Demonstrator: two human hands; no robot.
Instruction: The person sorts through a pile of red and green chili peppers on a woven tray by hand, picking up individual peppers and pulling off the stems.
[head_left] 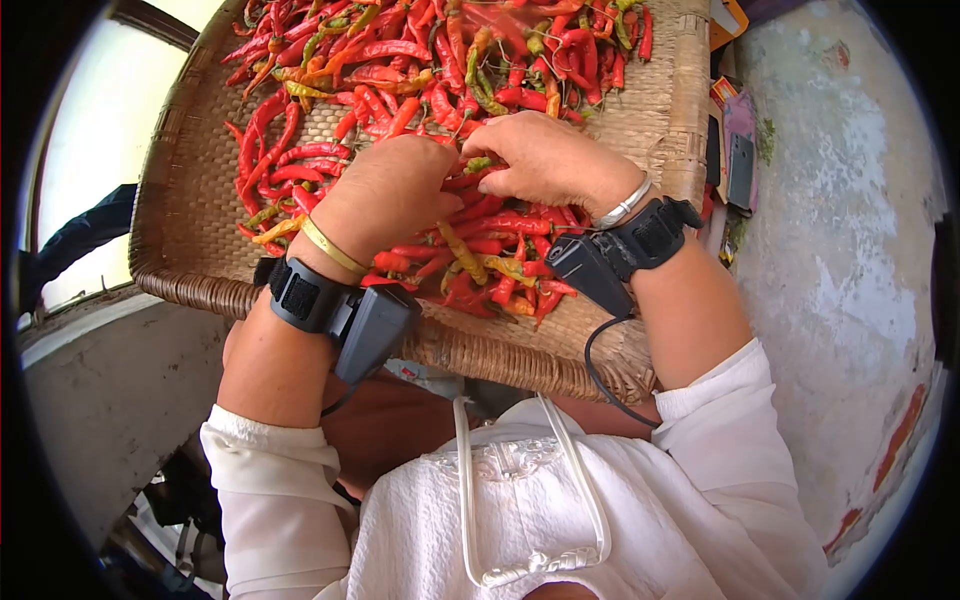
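Red chili peppers, with some yellow and green ones among them, lie in a woven tray. My left hand is over the middle of the pile, its fingers curled down and partly hidden. To its right, my right hand bends inward over the peppers, thumb and fingers close to a greenish pepper. Both hands nearly meet at the fingertips. Whether either hand holds a pepper cannot be made out. A yellow pepper lies just below them.
The tray's thick near rim crosses in front of my body. A phone and packets lie beyond its right side, by a worn wall. A window is at the left. A cable hangs from my right wrist device.
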